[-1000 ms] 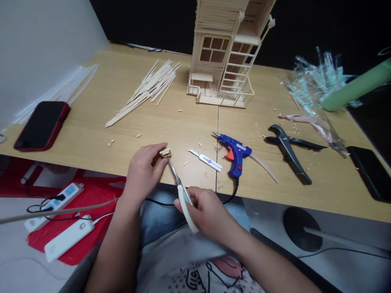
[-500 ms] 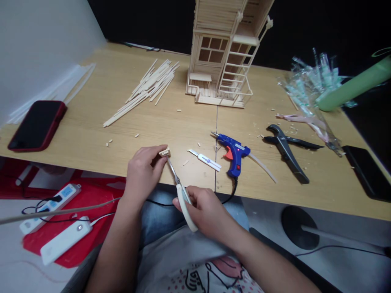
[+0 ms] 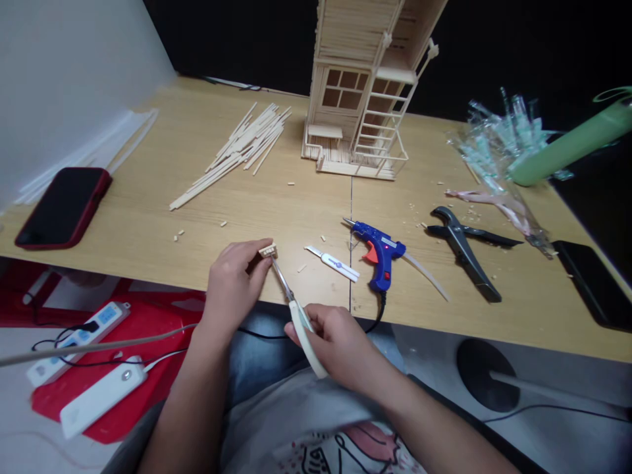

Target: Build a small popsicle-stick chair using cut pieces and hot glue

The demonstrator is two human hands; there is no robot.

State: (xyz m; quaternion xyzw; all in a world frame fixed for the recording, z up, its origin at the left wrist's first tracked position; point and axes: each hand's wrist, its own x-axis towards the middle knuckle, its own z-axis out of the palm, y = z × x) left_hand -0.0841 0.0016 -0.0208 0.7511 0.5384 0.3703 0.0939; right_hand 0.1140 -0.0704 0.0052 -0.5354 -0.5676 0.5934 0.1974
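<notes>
Near the table's front edge, my left hand (image 3: pixel 236 280) pinches a small piece made of short wooden sticks (image 3: pixel 268 251) between thumb and fingers. My right hand (image 3: pixel 330 339) is closed around the pale handles of a pair of scissors (image 3: pixel 300 315). The scissors' blades point up and left, and their tips are at the underside of the wooden piece; I cannot tell whether they touch it. Just right of the blades lies a white craft knife (image 3: pixel 336 264). Beyond it rests a blue glue gun (image 3: pixel 378 250) with a clear glue stick in its back.
A wooden stick model house (image 3: pixel 345 99) stands at the back, with loose sticks (image 3: pixel 241 148) to its left. A phone (image 3: pixel 64 207) lies far left. Right are black cutters (image 3: pixel 464 247), plastic wrappers (image 3: pixel 503 145), a green cylinder (image 3: pixel 567 146) and a black phone (image 3: pixel 595 280). Power strips (image 3: pixel 79 342) sit below.
The view has shifted slightly, so everything on the table appears a little lower. Both hands keep their holds, with the scissors' tips still at the small wooden piece.
</notes>
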